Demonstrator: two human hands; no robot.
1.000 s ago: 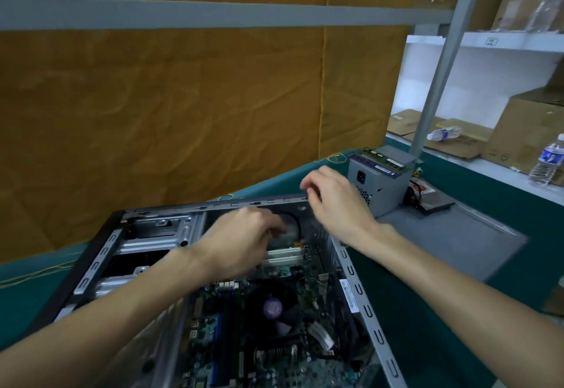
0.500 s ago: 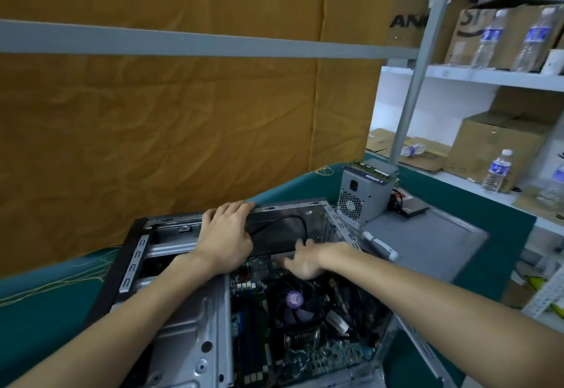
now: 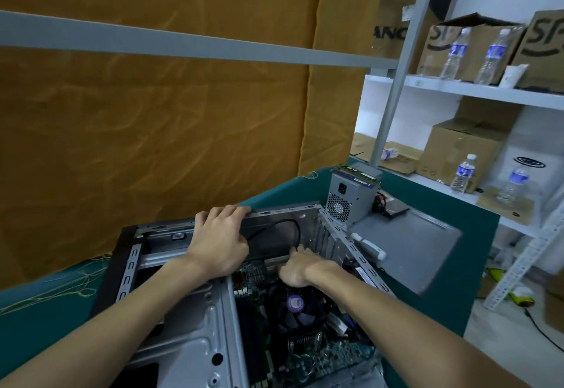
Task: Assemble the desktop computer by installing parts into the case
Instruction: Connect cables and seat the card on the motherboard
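The case (image 3: 195, 339) fills the frame's lower centre. The left hand (image 3: 219, 244) grips its far rim; the right hand (image 3: 297, 268) (nearer the cable (image 3: 290, 226)) reaches just below it, fingers hidden, grip unclear.

Ochre cloth backdrop (image 3: 152, 131) hangs behind a grey crossbar (image 3: 183, 47). White shelving (image 3: 476, 90) at right carries cardboard boxes (image 3: 457, 146) and water bottles (image 3: 456, 55).

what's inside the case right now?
Inside the case: motherboard, CPU fan, looping black cable. The right hand hides whatever it works on; left hand grips the far rim.
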